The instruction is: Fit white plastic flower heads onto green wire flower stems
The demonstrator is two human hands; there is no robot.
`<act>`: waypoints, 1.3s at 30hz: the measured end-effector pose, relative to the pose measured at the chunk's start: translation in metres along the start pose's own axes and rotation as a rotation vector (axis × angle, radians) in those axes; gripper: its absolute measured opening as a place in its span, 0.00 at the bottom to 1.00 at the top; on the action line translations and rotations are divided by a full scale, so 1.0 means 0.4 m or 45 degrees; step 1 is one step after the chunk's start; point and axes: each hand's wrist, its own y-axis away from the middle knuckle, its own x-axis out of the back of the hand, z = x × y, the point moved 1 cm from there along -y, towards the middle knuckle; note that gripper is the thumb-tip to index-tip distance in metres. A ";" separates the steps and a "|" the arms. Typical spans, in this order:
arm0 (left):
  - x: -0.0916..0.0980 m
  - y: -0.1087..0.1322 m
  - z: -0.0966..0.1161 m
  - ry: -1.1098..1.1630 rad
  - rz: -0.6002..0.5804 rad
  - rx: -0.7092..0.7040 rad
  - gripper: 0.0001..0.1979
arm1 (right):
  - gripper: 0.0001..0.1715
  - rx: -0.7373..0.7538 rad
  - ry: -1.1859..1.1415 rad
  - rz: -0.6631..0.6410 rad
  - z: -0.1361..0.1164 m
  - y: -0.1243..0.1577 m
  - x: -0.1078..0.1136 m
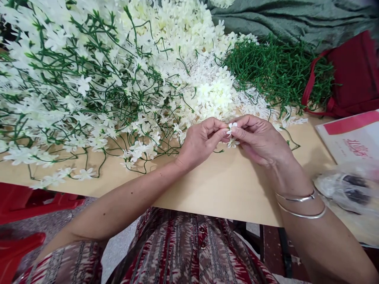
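Observation:
My left hand (204, 141) and my right hand (257, 139) meet above the table's near part, fingertips almost touching. Between them is a small white artificial flower (233, 126), pinched by the thumb and forefinger of each hand. Another white blossom (233, 142) shows just below it, under my right thumb. A short green stem end (219, 151) pokes out beneath my left hand. Right behind my hands lies a mound of loose cream petals (215, 94). Farther left spreads a big heap of white flowers on green stems (89, 79).
Bare green stems (275, 71) are piled at the back right, beside a dark red bag (355, 75). A printed white and pink packet (349, 134) and a clear plastic bag (349, 189) lie at the right. Red plastic stools (26, 203) stand below the table's left edge.

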 end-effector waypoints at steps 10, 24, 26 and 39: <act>-0.002 -0.004 -0.012 0.075 -0.054 -0.008 0.13 | 0.22 -0.071 -0.072 -0.024 0.005 -0.003 0.019; -0.002 0.004 0.008 -0.138 -0.029 -0.037 0.09 | 0.21 -0.043 0.024 -0.069 -0.002 -0.003 0.019; -0.001 0.006 0.010 -0.170 -0.025 -0.045 0.08 | 0.21 -0.040 0.032 -0.065 0.001 -0.003 0.019; -0.003 -0.001 -0.002 -0.169 -0.021 -0.083 0.08 | 0.24 0.015 0.196 -0.011 0.016 -0.005 0.021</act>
